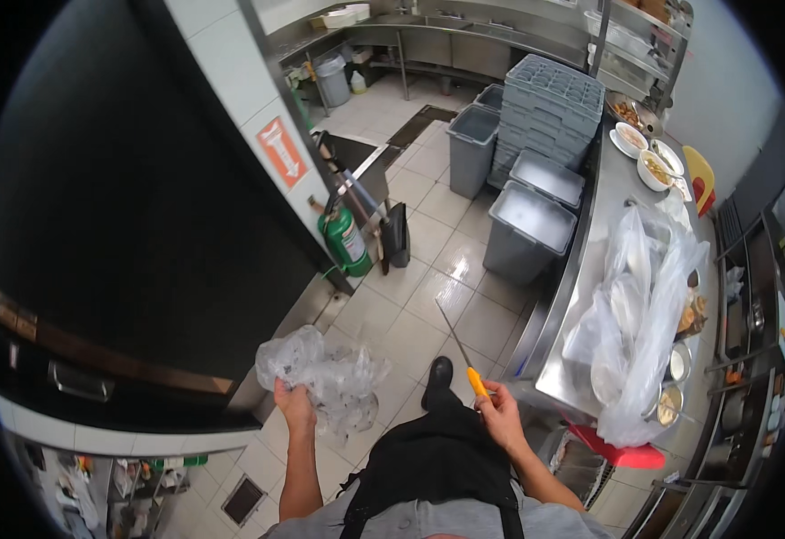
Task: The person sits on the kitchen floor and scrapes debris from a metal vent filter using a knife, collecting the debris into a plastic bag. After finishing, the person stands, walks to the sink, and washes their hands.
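My left hand [295,406] grips a crumpled clear plastic bag [338,377], which hangs over the tiled floor with dark specks showing on it. In my right hand [500,411] is a knife [477,381] with a yellow handle. Its long thin blade points forward and slightly left, out over the floor. To the right of that hand stands a stainless steel counter [554,377]. Large translucent plastic bags [635,323] lie across the counter, with whitish contents that I cannot make out.
Grey bins [527,232] and stacked grey dishwasher racks [551,111] line the counter's left side. A green fire extinguisher [345,242] stands by the pillar, beside a black dustpan [397,236]. Bowls of food [655,170] sit farther along the counter. A red object [625,453] juts out below the bags.
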Demonstrator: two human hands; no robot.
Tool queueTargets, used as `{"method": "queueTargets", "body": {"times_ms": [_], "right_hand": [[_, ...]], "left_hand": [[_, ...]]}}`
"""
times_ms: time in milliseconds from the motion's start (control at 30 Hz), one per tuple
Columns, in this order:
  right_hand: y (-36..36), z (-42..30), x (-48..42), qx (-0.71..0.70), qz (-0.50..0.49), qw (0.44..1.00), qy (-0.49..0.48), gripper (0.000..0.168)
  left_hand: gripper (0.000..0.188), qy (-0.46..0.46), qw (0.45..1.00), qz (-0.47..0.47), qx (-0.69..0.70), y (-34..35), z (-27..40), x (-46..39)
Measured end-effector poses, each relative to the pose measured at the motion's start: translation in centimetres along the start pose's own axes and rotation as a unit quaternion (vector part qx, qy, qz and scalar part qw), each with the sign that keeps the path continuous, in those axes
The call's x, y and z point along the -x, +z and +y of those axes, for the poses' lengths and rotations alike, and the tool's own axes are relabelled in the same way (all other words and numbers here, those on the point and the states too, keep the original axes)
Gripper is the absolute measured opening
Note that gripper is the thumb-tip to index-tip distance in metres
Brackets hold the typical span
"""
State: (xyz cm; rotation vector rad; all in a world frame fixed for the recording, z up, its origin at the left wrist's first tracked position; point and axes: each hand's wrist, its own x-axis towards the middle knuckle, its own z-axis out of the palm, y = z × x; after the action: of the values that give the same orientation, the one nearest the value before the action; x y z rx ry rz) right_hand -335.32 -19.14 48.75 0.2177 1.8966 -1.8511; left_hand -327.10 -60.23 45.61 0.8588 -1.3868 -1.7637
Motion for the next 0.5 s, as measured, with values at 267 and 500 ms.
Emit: {"method": "queueTargets", "body": {"times_ms": [267, 500], "right_hand": [[-0.1, -9.7, -19.6, 0.016, 0.01, 0.999, -0.05, 0.041], [-1.0, -18.7, -35.5, -0.005, 0.03, 0.997, -0.076, 0.04]], "left_hand": [[0.061, 0.003, 0.997, -0.065, 0.051, 20.6, 0.7, -15.3], [0.057, -0.011, 0.983, -0.161, 0.088, 38.1, 0.2, -24.4]]}}
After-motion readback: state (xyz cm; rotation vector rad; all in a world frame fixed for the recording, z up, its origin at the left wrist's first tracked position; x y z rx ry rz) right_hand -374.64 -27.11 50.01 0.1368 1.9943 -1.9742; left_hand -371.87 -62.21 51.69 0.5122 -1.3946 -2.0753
